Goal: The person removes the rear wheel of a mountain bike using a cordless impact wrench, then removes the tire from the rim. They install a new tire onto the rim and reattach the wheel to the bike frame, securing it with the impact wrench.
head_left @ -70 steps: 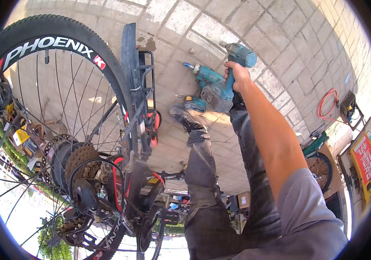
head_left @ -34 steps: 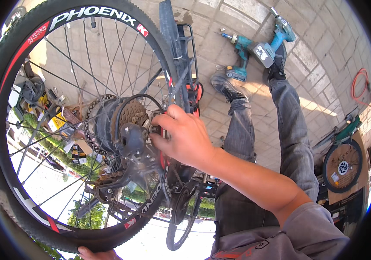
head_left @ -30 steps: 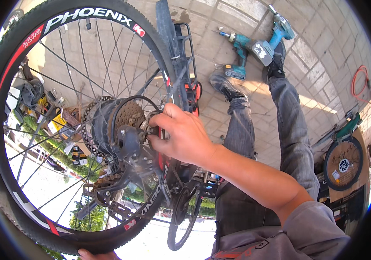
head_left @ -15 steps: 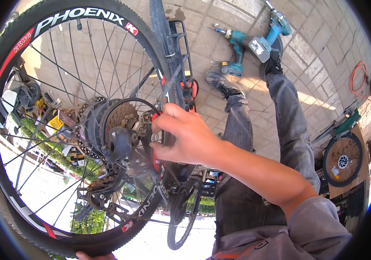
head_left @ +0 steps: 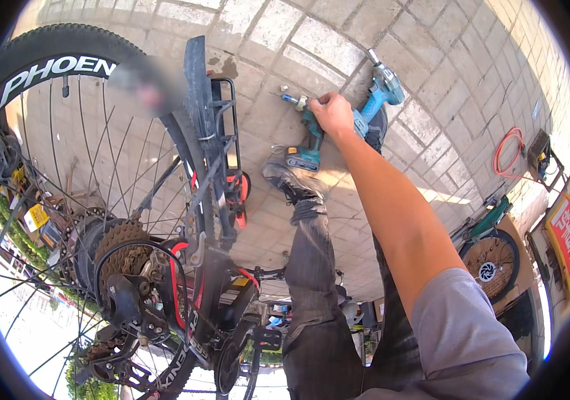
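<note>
My right hand (head_left: 334,115) reaches far forward, its fingers closed over the head of a teal cordless drill (head_left: 310,137) that stands beside my shoe. I cannot make out what the fingers hold, or whether they grip the drill itself. Just past my hand lies a second teal power tool (head_left: 382,90), with a long metal nose. At the left stands a bicycle's rear wheel (head_left: 28,79) with a rusty cassette (head_left: 122,250) and a black derailleur (head_left: 128,303). A red-edged black frame (head_left: 180,277) adjoins it. My left hand is outside the picture.
Brick paving (head_left: 325,50) covers the ground. A black rear rack (head_left: 225,117) and a mudguard (head_left: 196,73) rise beside the wheel. An orange hose (head_left: 508,150) is coiled at the right, with another bicycle wheel (head_left: 515,257) below it. My legs (head_left: 312,280) stretch ahead.
My right hand has left the wheel's axle area, where it pinched a small metal part, and moved to the drill. My left hand has gone from the tyre's lower edge. The view has shifted right.
</note>
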The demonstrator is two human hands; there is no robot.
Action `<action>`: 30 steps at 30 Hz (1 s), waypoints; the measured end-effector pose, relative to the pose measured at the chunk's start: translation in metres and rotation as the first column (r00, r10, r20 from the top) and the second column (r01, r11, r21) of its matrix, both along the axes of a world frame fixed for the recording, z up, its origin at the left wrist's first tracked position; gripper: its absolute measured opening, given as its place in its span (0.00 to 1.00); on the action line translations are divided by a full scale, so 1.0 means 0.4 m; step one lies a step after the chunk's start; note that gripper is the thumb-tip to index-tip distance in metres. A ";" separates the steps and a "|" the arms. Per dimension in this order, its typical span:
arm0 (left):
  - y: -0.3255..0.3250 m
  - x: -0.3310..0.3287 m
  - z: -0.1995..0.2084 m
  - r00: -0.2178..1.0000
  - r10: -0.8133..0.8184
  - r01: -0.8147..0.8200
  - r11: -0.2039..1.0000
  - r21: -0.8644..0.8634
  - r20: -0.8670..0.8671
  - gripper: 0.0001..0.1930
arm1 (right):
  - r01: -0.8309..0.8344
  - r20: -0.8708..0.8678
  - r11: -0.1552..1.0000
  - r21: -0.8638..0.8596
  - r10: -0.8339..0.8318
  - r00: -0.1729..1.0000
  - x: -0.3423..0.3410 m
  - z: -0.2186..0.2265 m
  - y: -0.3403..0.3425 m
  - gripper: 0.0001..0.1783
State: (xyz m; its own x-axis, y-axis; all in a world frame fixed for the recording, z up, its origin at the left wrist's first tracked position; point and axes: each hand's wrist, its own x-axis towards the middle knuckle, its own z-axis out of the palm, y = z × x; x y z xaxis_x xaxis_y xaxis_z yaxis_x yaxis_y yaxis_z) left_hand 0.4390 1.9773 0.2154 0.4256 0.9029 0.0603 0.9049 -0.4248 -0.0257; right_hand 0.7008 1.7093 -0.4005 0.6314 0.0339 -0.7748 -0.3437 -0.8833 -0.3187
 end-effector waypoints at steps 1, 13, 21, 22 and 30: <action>-0.002 0.006 -0.008 1.000 0.023 -0.023 1.000 0.000 0.010 0.28 | -0.004 0.005 1.000 -0.016 0.004 1.000 0.017 -0.021 -0.011 0.26; 0.021 0.025 -0.065 0.990 0.140 -0.139 0.990 -0.032 0.033 0.34 | 0.470 -0.094 0.824 -0.316 -0.520 0.849 0.048 -0.197 -0.264 0.35; 0.014 -0.015 -0.017 0.974 0.197 -0.196 0.980 -0.020 0.116 0.38 | 0.580 -0.149 0.778 -0.243 -0.620 0.770 0.162 -0.061 -0.239 0.11; 0.013 -0.035 -0.009 0.968 0.208 -0.207 0.978 -0.024 0.138 0.39 | 0.615 -0.228 0.766 -0.188 -0.643 0.731 0.184 -0.017 -0.266 0.10; -0.028 0.018 0.042 0.958 0.241 -0.200 0.949 -0.242 0.155 0.41 | 0.318 -0.274 0.913 0.257 -0.246 0.930 0.434 0.835 -0.214 0.17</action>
